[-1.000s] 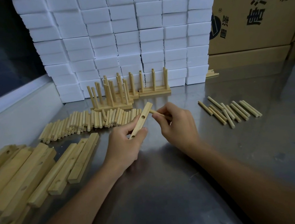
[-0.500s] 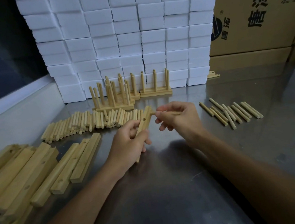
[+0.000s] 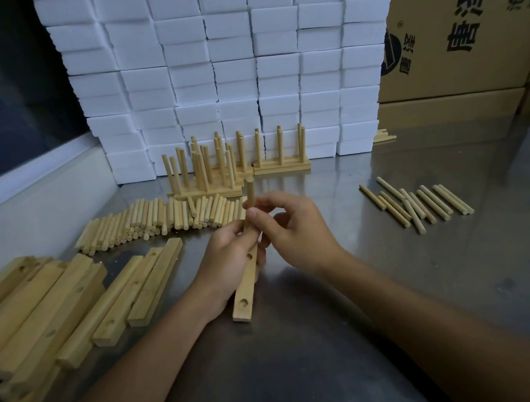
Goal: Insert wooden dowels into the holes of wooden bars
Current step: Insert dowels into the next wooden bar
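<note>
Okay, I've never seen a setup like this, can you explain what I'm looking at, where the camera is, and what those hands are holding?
There is no machine here. A person wears a camera on the head, so you look down along both arms at a metal table. The left hand grips a wooden bar with round holes in it. The right hand pinches a dowel that stands upright at the bar's far end, seemingly going into a hole there. On the table lie a stack of spare bars at left, a big heap of dowels behind the hands, and a smaller group of dowels at right. Finished bars with upright dowels stand before white foam blocks and a cardboard box.
</note>
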Demonstrator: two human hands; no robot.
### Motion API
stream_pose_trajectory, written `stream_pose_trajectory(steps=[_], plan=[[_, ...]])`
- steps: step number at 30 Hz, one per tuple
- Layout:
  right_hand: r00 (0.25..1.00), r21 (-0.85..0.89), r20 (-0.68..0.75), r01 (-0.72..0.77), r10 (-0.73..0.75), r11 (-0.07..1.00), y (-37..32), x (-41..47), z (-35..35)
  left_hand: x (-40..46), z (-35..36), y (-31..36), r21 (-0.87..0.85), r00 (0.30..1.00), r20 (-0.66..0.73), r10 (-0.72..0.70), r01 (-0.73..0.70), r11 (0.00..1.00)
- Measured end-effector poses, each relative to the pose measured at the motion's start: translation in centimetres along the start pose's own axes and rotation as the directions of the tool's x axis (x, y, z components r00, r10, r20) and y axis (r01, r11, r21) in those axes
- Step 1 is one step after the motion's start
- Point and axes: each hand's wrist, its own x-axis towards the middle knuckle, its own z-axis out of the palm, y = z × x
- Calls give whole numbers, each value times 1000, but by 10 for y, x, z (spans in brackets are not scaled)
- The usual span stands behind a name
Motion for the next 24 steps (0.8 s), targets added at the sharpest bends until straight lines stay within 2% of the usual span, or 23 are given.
stream_pose_trajectory(steps=[8, 14, 17, 20, 22, 24], plan=[[990, 3, -143, -1, 2, 1000, 5, -3, 5, 0, 1, 2, -43, 1000, -6, -10, 10, 999], [994, -126, -95, 43, -55, 991, 11, -4, 2, -1, 5, 4, -67, 996, -92, -11, 5, 998], [1000, -310, 1, 22, -23, 951, 14, -4, -7, 2, 2, 7, -172, 983, -167, -77, 48, 984], [998, -609, -39, -66, 53, 790, 22, 1, -26, 3, -6, 11, -291, 969, -197, -147, 86, 953], [974, -803, -148, -220, 172, 554, 31, 4, -44, 3, -11, 12, -328, 965, -195, -176, 105, 939], [903, -863, -223, -359, 368, 356, 41, 4, -62, 3, -14, 13, -341, 961, -193, -198, 123, 932]])
